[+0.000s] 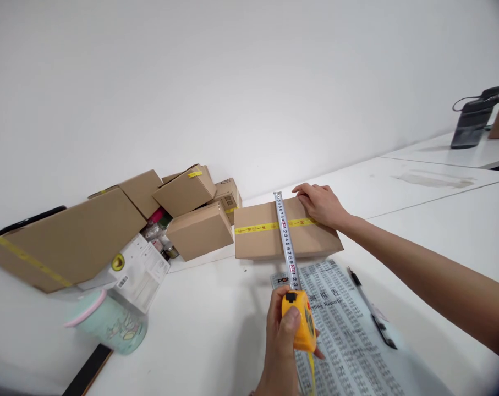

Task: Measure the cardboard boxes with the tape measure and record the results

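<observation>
Stretching across the brown cardboard box with yellow tape (260, 242) on the white table (208, 319), a silver metal measuring blade (288, 250) ran from twelve to six o'clock. There the left hand (280, 341) clasped the orange plastic tape measure (302, 327), thumb along its casing. At two o'clock the right hand (321, 206) lay over the box, fingers bent, forearm slanting from four; whether it pinched, I couldn't tell.

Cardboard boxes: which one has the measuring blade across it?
The box under the right hand: the silver blade crosses it and its yellow strip. The other boxes, at picture left and the far right edge, have none.
</observation>
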`<state>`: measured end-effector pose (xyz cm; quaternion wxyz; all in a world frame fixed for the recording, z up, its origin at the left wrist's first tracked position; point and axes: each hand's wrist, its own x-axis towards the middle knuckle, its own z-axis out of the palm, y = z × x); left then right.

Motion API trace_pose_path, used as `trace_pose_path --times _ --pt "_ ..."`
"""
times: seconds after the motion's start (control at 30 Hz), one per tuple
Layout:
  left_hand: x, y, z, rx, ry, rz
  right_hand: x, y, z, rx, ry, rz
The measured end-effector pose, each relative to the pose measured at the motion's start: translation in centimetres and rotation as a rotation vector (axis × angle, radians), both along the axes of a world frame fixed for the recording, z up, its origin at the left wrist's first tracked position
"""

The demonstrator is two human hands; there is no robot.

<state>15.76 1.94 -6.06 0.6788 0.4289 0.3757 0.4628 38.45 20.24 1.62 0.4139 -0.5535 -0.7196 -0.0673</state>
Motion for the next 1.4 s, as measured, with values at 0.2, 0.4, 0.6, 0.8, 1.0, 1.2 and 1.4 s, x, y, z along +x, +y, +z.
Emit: trace_pose_path --times 0.2,0.4,0.6,0.8,1.0,1.2,1.4 --pt "-0.4 -0.3 -1.4 -0.015 -0.009 0.01 -0.1 0.3 -0.3 0.068 -0.223 -0.016" --pt "-0.3 -0.4 -2.4 -0.051 -0.02 0.011 -0.2 0.3 0.2 0.059 -0.403 0.011" --pt "-0.5 0.0 -3.3 -0.015 -0.003 -0.042 -0.3 0.4 0.3 0.034 -0.433 0.005" --pt "-1.0 0.4 -4.2 0.012 -0.029 -0.066 -0.3 0.4 0.3 0.017 -0.428 0.007" --pt "-1.1 0.6 -4.4 0.016 -0.037 -0.071 -0.2 0.3 0.4 0.029 -0.44 0.007" --pt "-1.3 0.4 -4.4 0.014 -0.025 -0.093 -0.2 0.3 0.3 0.029 -0.443 0.007" --pt "-1.3 0.5 -4.4 0.023 -0.034 -0.093 -0.2 0.2 0.3 0.027 -0.443 0.003"
